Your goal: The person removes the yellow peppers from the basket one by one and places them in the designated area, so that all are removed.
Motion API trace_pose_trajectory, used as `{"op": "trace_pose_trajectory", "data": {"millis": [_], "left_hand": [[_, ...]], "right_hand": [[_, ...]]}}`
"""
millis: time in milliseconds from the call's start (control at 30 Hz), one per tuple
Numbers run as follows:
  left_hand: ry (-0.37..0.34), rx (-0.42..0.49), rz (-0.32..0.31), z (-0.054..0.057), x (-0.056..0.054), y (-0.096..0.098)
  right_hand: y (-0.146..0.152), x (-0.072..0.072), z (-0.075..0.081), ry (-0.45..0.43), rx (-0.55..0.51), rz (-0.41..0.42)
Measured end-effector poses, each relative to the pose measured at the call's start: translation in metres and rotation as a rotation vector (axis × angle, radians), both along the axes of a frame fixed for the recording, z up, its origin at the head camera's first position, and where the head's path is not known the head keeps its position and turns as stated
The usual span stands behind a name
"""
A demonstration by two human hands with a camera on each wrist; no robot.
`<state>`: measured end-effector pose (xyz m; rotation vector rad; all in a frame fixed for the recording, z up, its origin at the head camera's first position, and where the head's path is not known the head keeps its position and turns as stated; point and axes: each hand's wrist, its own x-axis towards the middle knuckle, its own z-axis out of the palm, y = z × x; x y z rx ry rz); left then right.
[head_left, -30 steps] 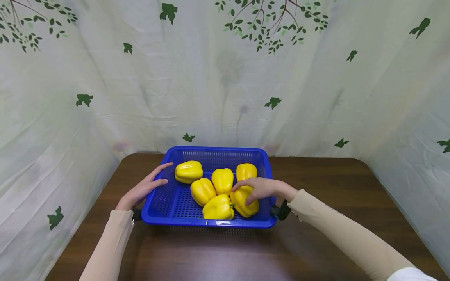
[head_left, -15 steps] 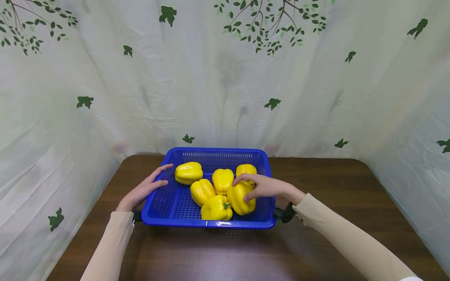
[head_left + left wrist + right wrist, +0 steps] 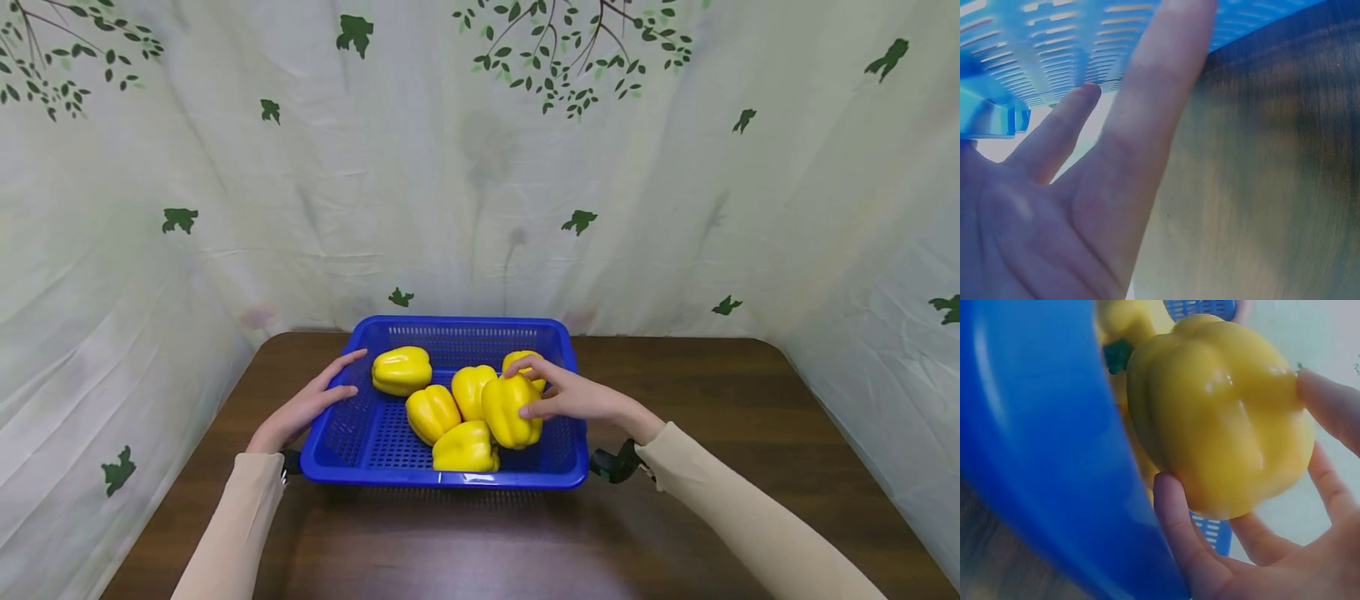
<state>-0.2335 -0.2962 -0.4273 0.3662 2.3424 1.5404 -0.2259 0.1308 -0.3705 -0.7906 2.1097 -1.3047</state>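
A blue plastic basket (image 3: 360, 476) with slotted walls holds several yellow bell peppers. My right hand (image 3: 573, 395) grips one yellow bell pepper (image 3: 504, 415) by its side, thumb in front and fingers behind. That pepper is tilted and raised, overlapping its neighbours in the head view. In the right wrist view, the pepper's glossy lobed body (image 3: 1216, 419) fills the space between thumb and fingers. My left hand (image 3: 309, 403) rests at the basket's left side, fingers extended along the rim. The left wrist view shows its straight fingers against the slotted outer wall (image 3: 1060, 50).
The basket stands on a dark brown wooden table (image 3: 480, 542). One pepper (image 3: 402, 371) lies at the back left, another (image 3: 465, 447) at the front. A pale leaf-printed curtain (image 3: 480, 183) surrounds the table's back and sides.
My right hand has taken hold of the front right pepper and lifted it, moving it slightly left and tilting it. My left hand has stayed at the basket.
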Motion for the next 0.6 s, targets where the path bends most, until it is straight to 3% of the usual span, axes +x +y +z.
{"op": "trace_pose_trajectory", "data": {"millis": [600], "left_hand": [[0.036, -0.026, 0.005, 0.000, 0.000, 0.000]], "right_hand": [[0.013, 0.003, -0.002, -0.047, -0.132, -0.094]]}}
